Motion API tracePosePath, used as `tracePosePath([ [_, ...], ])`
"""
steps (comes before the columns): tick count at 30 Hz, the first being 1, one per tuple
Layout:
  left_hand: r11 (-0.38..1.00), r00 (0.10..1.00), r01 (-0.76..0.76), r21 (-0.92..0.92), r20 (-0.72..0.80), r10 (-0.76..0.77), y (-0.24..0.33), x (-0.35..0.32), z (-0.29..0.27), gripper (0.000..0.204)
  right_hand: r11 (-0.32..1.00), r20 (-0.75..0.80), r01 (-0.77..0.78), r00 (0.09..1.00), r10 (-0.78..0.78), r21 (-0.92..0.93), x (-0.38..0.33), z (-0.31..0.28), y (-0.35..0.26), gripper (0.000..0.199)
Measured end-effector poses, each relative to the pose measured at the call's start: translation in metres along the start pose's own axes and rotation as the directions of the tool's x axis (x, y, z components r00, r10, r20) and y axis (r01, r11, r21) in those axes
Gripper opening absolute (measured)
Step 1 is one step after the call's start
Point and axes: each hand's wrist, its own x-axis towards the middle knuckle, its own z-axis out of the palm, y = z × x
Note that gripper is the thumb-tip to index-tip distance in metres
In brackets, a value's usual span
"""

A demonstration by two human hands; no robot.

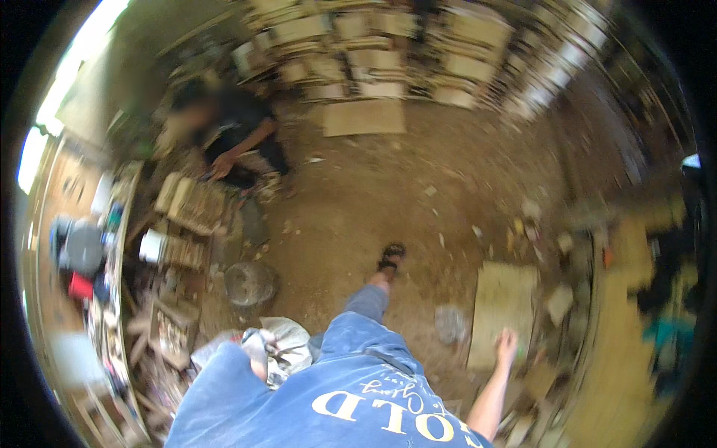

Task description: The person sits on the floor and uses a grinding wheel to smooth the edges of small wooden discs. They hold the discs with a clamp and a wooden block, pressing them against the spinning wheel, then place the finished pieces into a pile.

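Note:
My right hand [506, 343] hangs at the end of my bare forearm, above a flat pale board [502, 302] on the ground. Its fingers are curled in, and nothing shows in them. On the left only a little skin [258, 369] shows past my blue sleeve [224, 388]. My left hand cannot be made out against the crumpled whitish sack [287, 345] there. One sandalled foot [391, 256] is out in front of me on the brown dirt floor [336, 201].
A person in dark clothes [250, 123] crouches at far left beside wooden pieces [190, 205]. Stacks of wooden boards [377, 63] line the back. A round block [250, 284] and a cluttered shelf [123, 276] stand left. A clear plastic bag [450, 323] lies near the pale board.

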Motion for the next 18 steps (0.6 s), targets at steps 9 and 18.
tracePosePath([
  [9,0.815,0.831,-0.542,-0.204,-0.276,0.483,0.588,0.024,-0.136,0.036,0.874,0.311,-0.434,0.818,0.484,-0.218,0.086,0.082,0.004,0.034],
  [18,0.511,0.510,-0.860,-0.005,-0.072,0.857,1.093,0.076,-0.009,0.033,0.762,0.254,-0.603,0.719,0.647,-0.234,0.399,0.042,0.011,0.032],
])
